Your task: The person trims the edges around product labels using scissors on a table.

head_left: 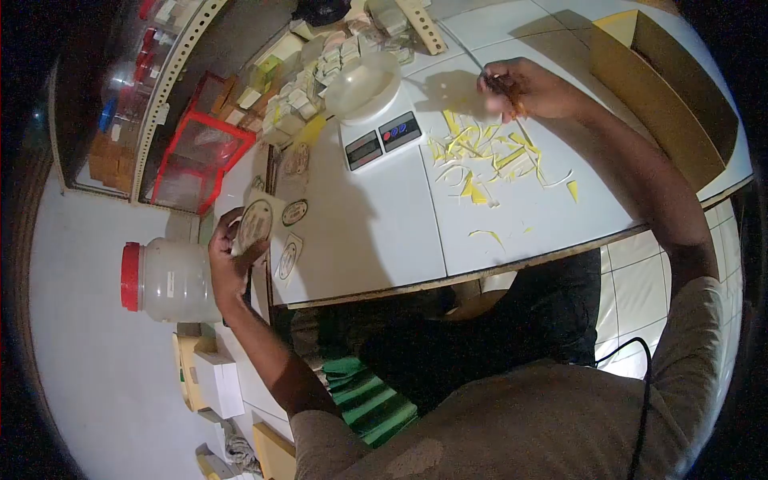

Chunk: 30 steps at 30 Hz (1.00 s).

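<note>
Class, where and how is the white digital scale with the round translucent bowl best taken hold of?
Take the white scale by its flat base, one hand from each side: its low body offers opposite edges, while the raised bowl might lift off.

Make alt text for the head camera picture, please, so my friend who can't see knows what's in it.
A person's left hand holds a card with an oval print, and the right hand grips a dark thing over a white table. Yellow and white scraps lie on the table near a scale.
</note>
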{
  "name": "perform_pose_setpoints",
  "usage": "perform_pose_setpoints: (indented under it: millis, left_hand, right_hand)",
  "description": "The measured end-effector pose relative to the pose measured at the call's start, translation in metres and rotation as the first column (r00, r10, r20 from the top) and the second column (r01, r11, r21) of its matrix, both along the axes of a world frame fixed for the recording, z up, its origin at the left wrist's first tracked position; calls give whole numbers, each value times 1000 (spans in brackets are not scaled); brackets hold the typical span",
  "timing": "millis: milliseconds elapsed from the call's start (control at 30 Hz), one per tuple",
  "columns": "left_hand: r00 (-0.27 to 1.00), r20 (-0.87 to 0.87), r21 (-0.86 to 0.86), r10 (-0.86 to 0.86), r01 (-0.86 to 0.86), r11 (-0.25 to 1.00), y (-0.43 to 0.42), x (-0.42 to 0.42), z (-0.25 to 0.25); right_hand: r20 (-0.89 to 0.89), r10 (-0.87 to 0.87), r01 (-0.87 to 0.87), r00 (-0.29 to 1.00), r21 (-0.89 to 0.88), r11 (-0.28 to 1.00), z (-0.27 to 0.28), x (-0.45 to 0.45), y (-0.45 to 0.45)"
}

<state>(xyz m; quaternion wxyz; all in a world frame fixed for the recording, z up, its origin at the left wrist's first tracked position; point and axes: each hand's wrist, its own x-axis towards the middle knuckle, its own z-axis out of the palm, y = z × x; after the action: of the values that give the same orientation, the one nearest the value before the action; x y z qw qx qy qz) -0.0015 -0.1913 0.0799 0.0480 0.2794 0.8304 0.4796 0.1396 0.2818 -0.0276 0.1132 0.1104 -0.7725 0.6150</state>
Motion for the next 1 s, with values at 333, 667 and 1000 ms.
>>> perform_pose_setpoints:
  millis: [333,667,1000]
  left_hand:
    - [978,-101,365,-184,208,907,183,5,-13]
    - [968,-7,454,-251,227,862,220,10,-69]
    - [942,11,546,-337,277,791,216,10,-77]
  right_hand:
    - [-57,199,-198,978,18,980,14,15,-38]
    - [86,83,-88,993,54,995,15,19,-52]
    - [270,0,-32,963,113,993,26,23,-61]
